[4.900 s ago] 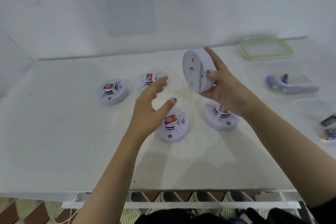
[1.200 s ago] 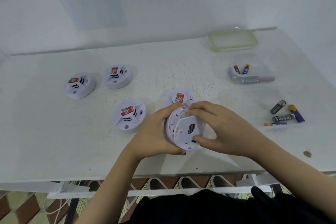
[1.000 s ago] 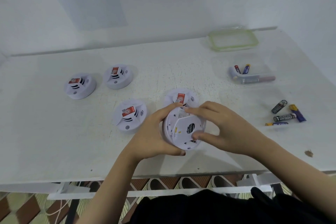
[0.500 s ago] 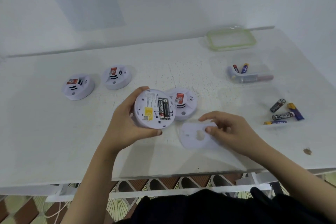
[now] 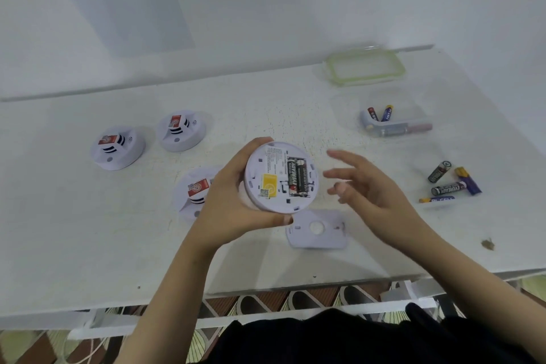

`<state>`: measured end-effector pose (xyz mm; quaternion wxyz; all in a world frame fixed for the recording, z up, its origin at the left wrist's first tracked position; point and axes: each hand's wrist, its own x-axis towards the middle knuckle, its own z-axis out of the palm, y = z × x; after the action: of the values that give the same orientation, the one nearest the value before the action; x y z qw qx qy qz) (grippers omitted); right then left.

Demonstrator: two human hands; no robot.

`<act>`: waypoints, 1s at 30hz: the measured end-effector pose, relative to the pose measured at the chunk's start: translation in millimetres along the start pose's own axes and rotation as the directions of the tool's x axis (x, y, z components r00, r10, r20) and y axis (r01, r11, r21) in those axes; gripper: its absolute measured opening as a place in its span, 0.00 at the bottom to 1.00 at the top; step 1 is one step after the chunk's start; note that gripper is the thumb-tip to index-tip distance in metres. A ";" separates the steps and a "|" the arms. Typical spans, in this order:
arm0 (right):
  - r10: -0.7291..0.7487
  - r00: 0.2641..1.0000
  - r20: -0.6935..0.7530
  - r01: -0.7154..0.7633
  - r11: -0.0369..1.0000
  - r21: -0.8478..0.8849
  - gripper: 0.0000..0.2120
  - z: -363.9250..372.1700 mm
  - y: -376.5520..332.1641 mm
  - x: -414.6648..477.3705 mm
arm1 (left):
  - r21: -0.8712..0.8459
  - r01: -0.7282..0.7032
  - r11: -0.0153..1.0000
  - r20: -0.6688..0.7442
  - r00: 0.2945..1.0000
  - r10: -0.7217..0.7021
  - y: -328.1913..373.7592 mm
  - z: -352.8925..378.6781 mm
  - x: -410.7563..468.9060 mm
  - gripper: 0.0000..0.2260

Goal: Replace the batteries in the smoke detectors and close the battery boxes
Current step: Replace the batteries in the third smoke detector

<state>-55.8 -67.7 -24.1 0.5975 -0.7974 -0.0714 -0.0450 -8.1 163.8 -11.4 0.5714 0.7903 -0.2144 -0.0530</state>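
Black batteries [image 5: 297, 177] lay exposed in the detector [image 5: 267, 165] the left grip [image 5: 233, 204] held; the right grip [image 5: 369, 189], spread empty alongside, had to lever each out endwise.

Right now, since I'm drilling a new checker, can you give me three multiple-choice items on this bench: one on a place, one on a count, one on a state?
1. The left hand holds an opened detector. Where is its cover?
A. clipped back on
B. flat on the table, just nearer than the detector
C. out of view

2. How many batteries sit in its compartment?
A. none
B. one
C. two

3. The right hand is:
A. open, holding nothing
B. pinching a battery
C. pressing the cover

Answers:
1 B: the cover lies flat on the table, below the held detector in the picture.
2 C: two black cells lie side by side in the compartment.
3 A: its fingers are spread in the air, with nothing in them.
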 end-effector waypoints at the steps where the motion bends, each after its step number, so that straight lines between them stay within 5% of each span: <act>1: 0.026 1.000 0.018 -0.028 0.992 0.121 0.21 -1.9 -4.7 2.3 | -0.006 -0.008 1.000 0.012 1.000 0.008 1.7 4.7 2.3 0.43; 5: -0.027 0.997 0.068 0.005 0.954 0.299 0.23 -11.0 -17.4 8.0 | -0.061 -0.039 0.997 0.071 0.997 0.044 6.5 24.8 13.6 0.44; 11: -0.141 0.987 -0.078 0.134 0.987 -0.089 0.17 -32.5 -13.2 7.6 | 0.056 -0.079 0.995 0.097 0.993 0.073 12.7 52.3 30.9 0.50; 16: -0.259 0.966 -0.006 0.226 0.854 -0.469 0.22 -53.9 -7.9 3.1 | 0.180 -0.157 0.971 0.077 0.986 0.146 17.7 74.4 42.7 0.43; 21: -0.348 0.937 -0.027 0.279 0.792 -0.543 0.19 -73.6 -3.6 2.8 | 0.153 -0.138 0.979 0.084 0.988 0.126 18.6 93.5 51.3 0.44; 30: -0.240 0.970 -0.045 0.179 0.825 -0.536 0.11 -100.3 -0.5 11.2 | 0.183 -0.182 0.966 0.085 0.982 0.169 28.4 118.8 68.3 0.43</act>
<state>-43.5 -163.1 6.4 0.3500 -0.9141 -0.1105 -0.1722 6.6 24.7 -14.6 0.4883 0.8168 -0.3072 -0.0087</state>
